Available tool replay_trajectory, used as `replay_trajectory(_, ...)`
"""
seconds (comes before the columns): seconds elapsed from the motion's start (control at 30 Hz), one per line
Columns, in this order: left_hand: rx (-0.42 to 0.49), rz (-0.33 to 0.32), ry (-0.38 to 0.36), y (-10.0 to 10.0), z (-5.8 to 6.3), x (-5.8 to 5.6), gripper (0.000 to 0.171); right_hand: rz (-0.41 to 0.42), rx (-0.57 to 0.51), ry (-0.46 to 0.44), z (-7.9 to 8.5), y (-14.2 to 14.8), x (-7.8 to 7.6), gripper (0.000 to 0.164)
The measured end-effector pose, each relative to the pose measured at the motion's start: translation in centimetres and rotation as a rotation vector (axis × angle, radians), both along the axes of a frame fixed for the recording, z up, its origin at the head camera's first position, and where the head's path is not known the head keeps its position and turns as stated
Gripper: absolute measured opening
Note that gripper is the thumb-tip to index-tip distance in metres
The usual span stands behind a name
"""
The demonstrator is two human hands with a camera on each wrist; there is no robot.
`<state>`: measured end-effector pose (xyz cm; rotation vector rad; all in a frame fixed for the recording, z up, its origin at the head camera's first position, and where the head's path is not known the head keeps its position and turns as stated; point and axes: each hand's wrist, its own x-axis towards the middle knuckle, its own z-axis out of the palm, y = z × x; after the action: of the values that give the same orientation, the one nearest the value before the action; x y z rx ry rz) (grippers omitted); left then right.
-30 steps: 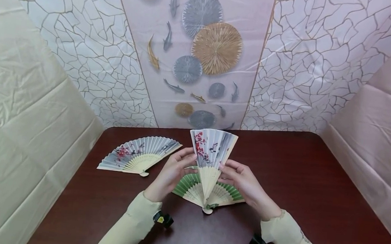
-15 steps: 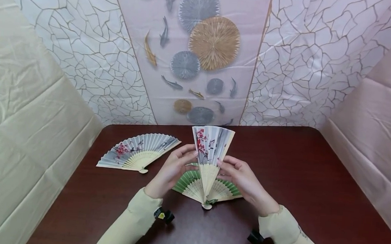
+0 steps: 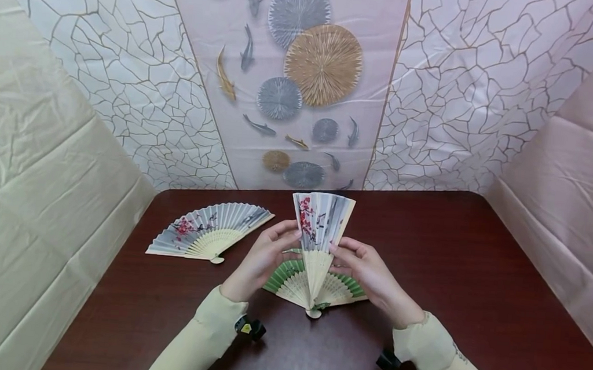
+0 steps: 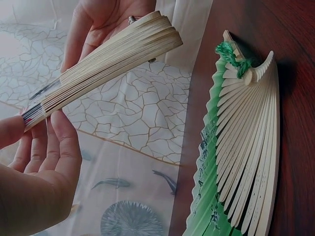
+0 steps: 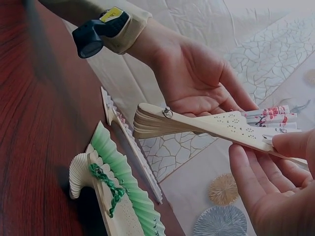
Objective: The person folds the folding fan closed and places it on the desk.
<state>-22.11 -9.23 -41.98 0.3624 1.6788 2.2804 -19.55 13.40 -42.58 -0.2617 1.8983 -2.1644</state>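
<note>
Nearest, on the near side of the green fan, two pale sleeves extended, each with a black wrist device. The green fan lay spread on the dark red table, a green cord at its pivot. Above it, clear of contact, was the partly opened blossom-print fan, pivot end toward the person. The left hand, left of the green fan's centre, gripped one edge between thumb and fingers; the right hand, right of that centre, pinched the opposite edge. Beyond and left of the green fan, a grey fan lay spread. Farthest behind it hung patterned cloth.
</note>
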Motion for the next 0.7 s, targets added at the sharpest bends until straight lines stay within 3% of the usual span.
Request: replay_trajectory(0.7,-0.015,0.01,-0.015,0.3,-0.52,-0.21,0.03,0.01,0.009,0.024,0.25,0.28,0.54,0.038)
